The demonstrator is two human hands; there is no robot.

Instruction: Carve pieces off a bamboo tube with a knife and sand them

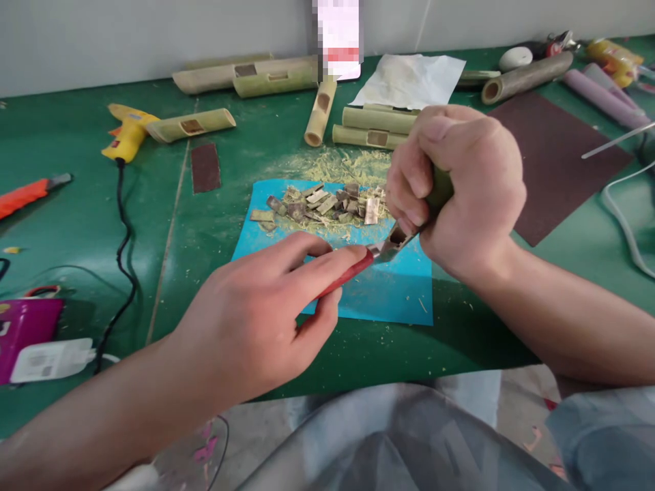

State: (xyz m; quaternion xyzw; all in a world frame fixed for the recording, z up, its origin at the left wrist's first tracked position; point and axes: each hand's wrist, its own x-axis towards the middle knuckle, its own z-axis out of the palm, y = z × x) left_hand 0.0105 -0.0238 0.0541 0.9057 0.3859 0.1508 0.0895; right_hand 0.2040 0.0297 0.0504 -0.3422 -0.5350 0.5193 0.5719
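Note:
My left hand (256, 307) is closed around the red handle of a carving knife (351, 271), index finger stretched along it. The knife's short metal end touches the near end of a green bamboo tube (441, 191), beside a cut-out opening in its wall. Wrapped in a fist round that tube is my right hand (471, 184), which hides most of it. Both hands are over a blue sheet (389, 300). Beyond them on the sheet lies a pile of bamboo chips (327, 204) and shavings; the blade's exact edge is hard to make out.
Notched bamboo tubes (276, 83) lie along the back of the green table (215, 259). A yellow hot glue gun (130, 133) with a black cord is at left, near a small brown sandpaper piece (205, 168). A larger brown sheet (552, 157) lies at right.

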